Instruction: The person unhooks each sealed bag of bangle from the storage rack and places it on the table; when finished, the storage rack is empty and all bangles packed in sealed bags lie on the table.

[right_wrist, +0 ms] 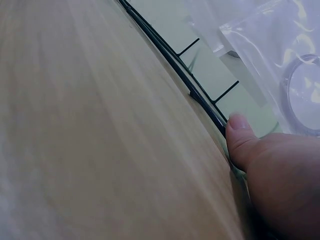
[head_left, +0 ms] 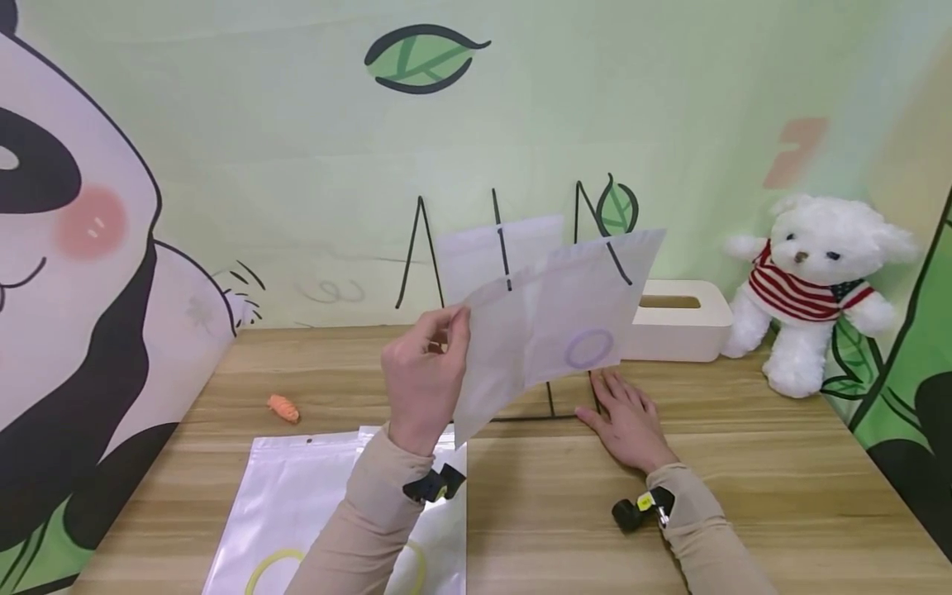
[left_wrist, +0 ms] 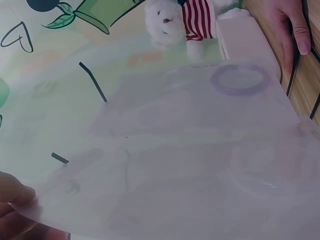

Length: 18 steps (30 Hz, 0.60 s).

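Note:
My left hand (head_left: 426, 372) pinches the left edge of a translucent zip bag (head_left: 494, 339) with a purple ring (head_left: 590, 349) showing at its right. In the left wrist view, the thumb (left_wrist: 17, 192) lies over the bag's corner. Another pale bag (head_left: 464, 240) stands behind it. Uprights of a black wire rack (head_left: 420, 248) rise around the bags; the held bag hides part of the rack. My right hand (head_left: 625, 417) rests with extended fingers at the rack's right base, its thumb (right_wrist: 240, 135) against the bottom wire.
Two flat bags with yellow rings, including a left one (head_left: 290, 496), lie at the front left. An orange figure (head_left: 283, 408) lies behind them. A white tissue box (head_left: 680, 335) and a white teddy bear (head_left: 806, 289) are at the back right, before a printed wall (head_left: 297, 165).

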Each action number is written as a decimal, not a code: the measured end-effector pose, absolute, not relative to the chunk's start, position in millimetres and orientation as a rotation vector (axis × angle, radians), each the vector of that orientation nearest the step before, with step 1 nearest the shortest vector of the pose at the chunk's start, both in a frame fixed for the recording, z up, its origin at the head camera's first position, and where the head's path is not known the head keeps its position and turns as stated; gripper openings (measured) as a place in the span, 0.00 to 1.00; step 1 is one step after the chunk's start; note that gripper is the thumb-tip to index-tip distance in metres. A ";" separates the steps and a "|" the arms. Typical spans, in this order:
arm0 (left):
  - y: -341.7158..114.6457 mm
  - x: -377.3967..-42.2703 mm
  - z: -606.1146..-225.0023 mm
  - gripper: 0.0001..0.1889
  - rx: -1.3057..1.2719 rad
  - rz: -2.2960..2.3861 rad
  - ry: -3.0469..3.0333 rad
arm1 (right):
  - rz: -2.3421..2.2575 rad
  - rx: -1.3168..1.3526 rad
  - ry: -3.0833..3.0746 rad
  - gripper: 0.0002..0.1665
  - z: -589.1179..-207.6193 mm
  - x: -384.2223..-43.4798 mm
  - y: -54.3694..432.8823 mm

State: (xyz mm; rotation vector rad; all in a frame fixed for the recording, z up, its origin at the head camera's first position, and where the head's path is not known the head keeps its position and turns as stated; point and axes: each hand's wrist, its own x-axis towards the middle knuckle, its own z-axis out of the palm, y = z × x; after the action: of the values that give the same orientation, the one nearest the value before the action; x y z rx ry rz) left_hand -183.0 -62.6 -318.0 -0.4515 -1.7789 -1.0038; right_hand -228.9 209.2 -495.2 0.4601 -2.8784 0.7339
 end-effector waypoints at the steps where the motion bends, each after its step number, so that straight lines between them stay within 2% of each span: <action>1: -62.6 -183.0 -318.0 0.04 -0.450 -1.006 -1.777 | 0.725 0.456 -2.890 0.43 -494.6 -228.9 209.2; 18: -64.3 -172.2 -313.5 0.03 -0.467 -1.098 -1.774 | 0.697 0.444 -2.921 0.43 -493.9 -229.1 209.1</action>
State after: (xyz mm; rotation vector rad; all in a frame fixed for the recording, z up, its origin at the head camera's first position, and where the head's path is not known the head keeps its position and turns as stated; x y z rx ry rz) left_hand -172.2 -64.3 -313.5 -0.4673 -1.7743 -1.0978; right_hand -229.1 209.1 -493.9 0.4443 -2.9211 0.6973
